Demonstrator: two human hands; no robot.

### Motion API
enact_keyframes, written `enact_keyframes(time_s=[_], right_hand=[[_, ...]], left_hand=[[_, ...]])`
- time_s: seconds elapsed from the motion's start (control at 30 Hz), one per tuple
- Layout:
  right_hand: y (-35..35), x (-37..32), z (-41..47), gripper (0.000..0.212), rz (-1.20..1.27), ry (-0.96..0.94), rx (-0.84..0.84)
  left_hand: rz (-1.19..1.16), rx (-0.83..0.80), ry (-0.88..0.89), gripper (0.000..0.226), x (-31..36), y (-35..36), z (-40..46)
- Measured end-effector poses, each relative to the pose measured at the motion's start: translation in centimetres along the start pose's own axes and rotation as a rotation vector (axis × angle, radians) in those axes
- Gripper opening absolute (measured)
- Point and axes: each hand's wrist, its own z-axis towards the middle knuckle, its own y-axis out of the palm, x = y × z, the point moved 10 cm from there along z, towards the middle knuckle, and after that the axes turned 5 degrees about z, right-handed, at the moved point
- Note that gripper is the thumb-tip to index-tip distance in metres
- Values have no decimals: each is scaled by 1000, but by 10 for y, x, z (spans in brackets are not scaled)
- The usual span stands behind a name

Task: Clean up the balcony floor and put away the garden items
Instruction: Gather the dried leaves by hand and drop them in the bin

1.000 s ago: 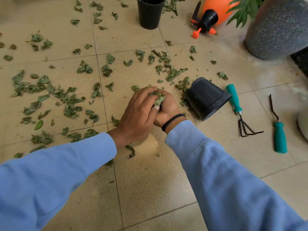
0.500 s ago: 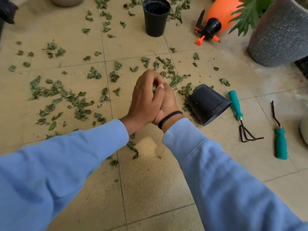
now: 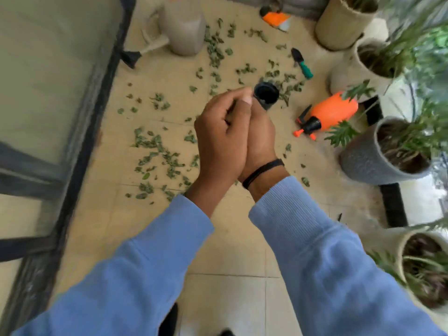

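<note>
My left hand [image 3: 220, 141] and my right hand [image 3: 260, 139] are pressed together in front of me, raised well above the floor. Their fingers are curled into a closed cup around the leaves gathered earlier; those leaves are hidden inside. Many dried green leaves [image 3: 157, 151] still lie scattered over the beige tiles. A small black pot [image 3: 266, 94] stands upright on the floor just beyond my fingertips. An orange spray bottle [image 3: 332, 115] lies on its side to the right. A green-handled trowel [image 3: 301, 63] lies farther back.
A beige watering can [image 3: 181, 27] stands at the back left. Planters line the right side: a grey one [image 3: 363, 161] and several cream ones [image 3: 339, 25]. A dark-framed glass door [image 3: 80, 141] runs along the left.
My cupped hands have risen from the floor with the leaves enclosed. The view has pulled up and back, showing much more of the balcony; the tipped pot and hand rakes are out of sight.
</note>
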Motion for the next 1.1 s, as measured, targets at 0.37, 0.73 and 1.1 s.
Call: enact_keyframes(time_s=[0.37,0.73,1.1], right_hand=[[109,-157,-73,34,729,482,-254],[264,-229,-263,40,498,527,-862],[316,-174,-680,37,154,618,-1520]], left_hand=[[34,321,-63,28,160,-166,9],[-40,998,-106,20,207,-389,-109],[-19,1657,-155,23,212,-589,-481]])
